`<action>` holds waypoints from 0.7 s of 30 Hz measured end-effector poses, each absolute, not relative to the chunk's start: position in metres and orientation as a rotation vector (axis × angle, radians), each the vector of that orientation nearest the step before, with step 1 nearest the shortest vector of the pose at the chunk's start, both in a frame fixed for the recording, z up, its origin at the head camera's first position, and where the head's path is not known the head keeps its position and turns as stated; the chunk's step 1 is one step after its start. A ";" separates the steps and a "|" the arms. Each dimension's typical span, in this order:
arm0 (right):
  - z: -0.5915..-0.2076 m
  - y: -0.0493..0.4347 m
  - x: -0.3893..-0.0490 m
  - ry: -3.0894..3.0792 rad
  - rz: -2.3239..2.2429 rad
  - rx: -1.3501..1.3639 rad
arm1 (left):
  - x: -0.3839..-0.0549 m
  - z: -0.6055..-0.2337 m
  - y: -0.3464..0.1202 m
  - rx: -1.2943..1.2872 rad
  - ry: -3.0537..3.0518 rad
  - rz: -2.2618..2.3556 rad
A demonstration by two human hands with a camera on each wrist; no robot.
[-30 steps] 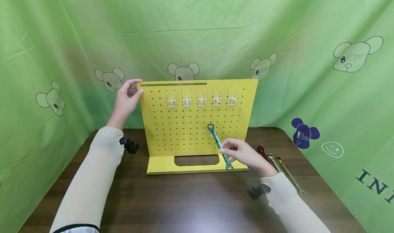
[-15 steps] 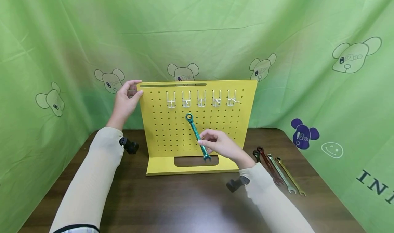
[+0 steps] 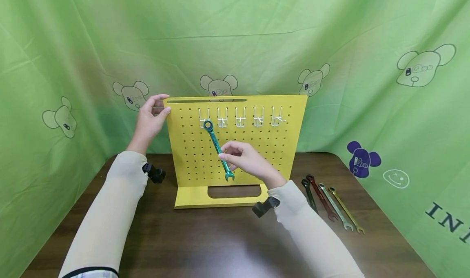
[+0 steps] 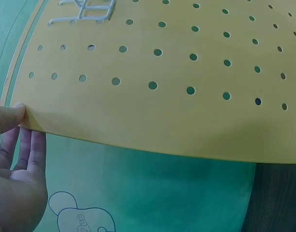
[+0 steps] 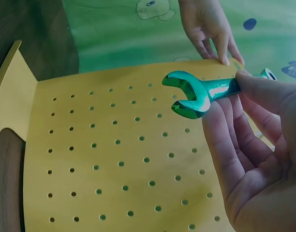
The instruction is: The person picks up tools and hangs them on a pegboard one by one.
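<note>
A yellow pegboard (image 3: 235, 147) stands upright on the table, with a row of white wire hooks (image 3: 240, 118) near its top. My left hand (image 3: 149, 121) pinches the board's upper left corner between thumb and fingers, as the left wrist view also shows. In my right hand (image 3: 247, 159) is a teal combination wrench (image 3: 216, 145), pinched around the middle of its shaft. Its ring end points up and overlaps the leftmost hook in the head view; the open end hangs down to the right. The right wrist view shows that open end (image 5: 191, 94) close up in front of the board.
On the table (image 3: 205, 241), to the right of the board, lie a black wrench (image 3: 310, 194), a red wrench (image 3: 322, 198), a silver wrench (image 3: 335, 207) and a yellow wrench (image 3: 346, 210). A green curtain (image 3: 235, 33) with bear drawings surrounds the table.
My right hand has carried the teal wrench left and upward across the board, from its lower right to the leftmost hook. The left hand has stayed at the corner.
</note>
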State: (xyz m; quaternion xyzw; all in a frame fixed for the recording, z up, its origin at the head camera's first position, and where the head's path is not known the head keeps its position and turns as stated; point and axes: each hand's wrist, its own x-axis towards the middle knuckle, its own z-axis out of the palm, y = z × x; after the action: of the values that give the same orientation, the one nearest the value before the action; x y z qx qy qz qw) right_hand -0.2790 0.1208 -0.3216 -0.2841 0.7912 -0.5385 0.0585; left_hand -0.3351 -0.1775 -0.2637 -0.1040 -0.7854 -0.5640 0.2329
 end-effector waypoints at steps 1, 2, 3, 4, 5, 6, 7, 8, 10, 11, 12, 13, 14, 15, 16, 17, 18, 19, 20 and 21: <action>-0.321 0.119 -0.280 2.392 -1.640 -0.852 | -0.335 -0.264 -0.177 -0.284 -2.160 -1.546; -0.321 0.118 -0.281 2.388 -1.647 -0.844 | -0.335 -0.264 -0.177 -0.283 -2.163 -1.542; -0.321 0.116 -0.282 2.383 -1.653 -0.834 | -0.335 -0.264 -0.177 -0.282 -2.166 -1.539; -0.321 0.115 -0.282 2.380 -1.659 -0.825 | -0.335 -0.264 -0.177 -0.280 -2.170 -1.536; -0.322 0.114 -0.283 2.377 -1.664 -0.820 | -0.335 -0.264 -0.177 -0.279 -2.171 -1.538; -0.322 0.113 -0.284 2.374 -1.669 -0.812 | -0.335 -0.264 -0.177 -0.278 -2.172 -1.541; -0.322 0.112 -0.284 2.369 -1.676 -0.808 | -0.334 -0.264 -0.177 -0.277 -2.172 -1.543; -0.322 0.112 -0.285 2.366 -1.683 -0.805 | -0.334 -0.264 -0.178 -0.278 -2.171 -1.547; -0.323 0.110 -0.286 2.356 -1.698 -0.790 | -0.334 -0.264 -0.178 -0.278 -2.171 -1.554; -0.324 0.110 -0.287 2.349 -1.704 -0.783 | -0.334 -0.263 -0.178 -0.280 -2.172 -1.557; -0.325 0.109 -0.288 2.344 -1.708 -0.775 | -0.334 -0.263 -0.178 -0.280 -2.173 -1.559; -0.326 0.109 -0.289 2.339 -1.709 -0.770 | -0.334 -0.263 -0.178 -0.279 -2.174 -1.562; -0.327 0.108 -0.290 2.339 -1.706 -0.761 | -0.334 -0.263 -0.178 -0.279 -2.174 -1.563; -0.328 0.108 -0.291 2.336 -1.703 -0.754 | -0.333 -0.264 -0.179 -0.277 -2.176 -1.564; -0.330 0.108 -0.292 2.333 -1.701 -0.748 | -0.333 -0.264 -0.179 -0.277 -2.177 -1.562; -0.331 0.107 -0.293 2.333 -1.698 -0.741 | -0.333 -0.264 -0.179 -0.277 -2.176 -1.563; -0.332 0.107 -0.294 2.334 -1.695 -0.737 | -0.333 -0.264 -0.179 -0.276 -2.176 -1.562; -0.333 0.106 -0.295 2.336 -1.692 -0.730 | -0.333 -0.263 -0.179 -0.277 -2.175 -1.561; -0.334 0.106 -0.296 2.336 -1.690 -0.722 | -0.334 -0.263 -0.179 -0.277 -2.174 -1.561; -0.334 0.105 -0.297 2.334 -1.693 -0.713 | -0.334 -0.263 -0.179 -0.277 -2.174 -1.559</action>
State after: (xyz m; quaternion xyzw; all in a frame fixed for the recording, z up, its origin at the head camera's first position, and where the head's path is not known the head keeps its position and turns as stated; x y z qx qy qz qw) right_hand -0.2971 0.1050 -0.3344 -0.2393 0.7830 -0.5677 0.0856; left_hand -0.3336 -0.1786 -0.2632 -0.1004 -0.7877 -0.5650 0.2242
